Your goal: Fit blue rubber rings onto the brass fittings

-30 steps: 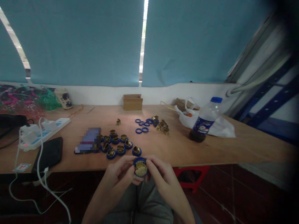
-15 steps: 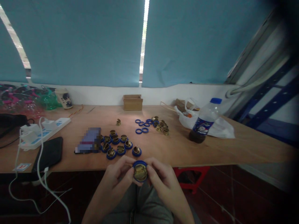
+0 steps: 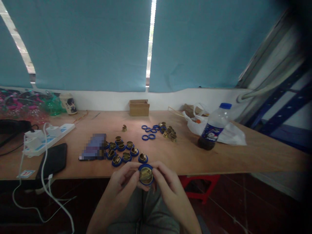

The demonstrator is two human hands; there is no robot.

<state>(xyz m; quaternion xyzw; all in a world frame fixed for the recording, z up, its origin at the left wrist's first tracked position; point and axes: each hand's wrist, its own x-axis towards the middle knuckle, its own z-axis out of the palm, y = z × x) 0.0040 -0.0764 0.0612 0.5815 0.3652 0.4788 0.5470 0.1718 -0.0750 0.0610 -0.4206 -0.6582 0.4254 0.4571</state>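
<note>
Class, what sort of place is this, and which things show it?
Probably a makeshift workshop: blue rings and gold-coloured metal fittings lie in groups on a wooden table, with a power strip at left.

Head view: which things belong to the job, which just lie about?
Likely job:
- round golden metal piece with blue rim, in left hand and right hand
- similar pieces nearby
- loose blue rings
- loose golden metal pieces

Likely unrelated:
- clear blue-capped plastic bottle
- white plastic power strip

The head camera is facing forward and down, catching left hand [image 3: 123, 183] and right hand [image 3: 168, 182] near, table [image 3: 180, 156] beyond, white wall [image 3: 102, 101] far.
</note>
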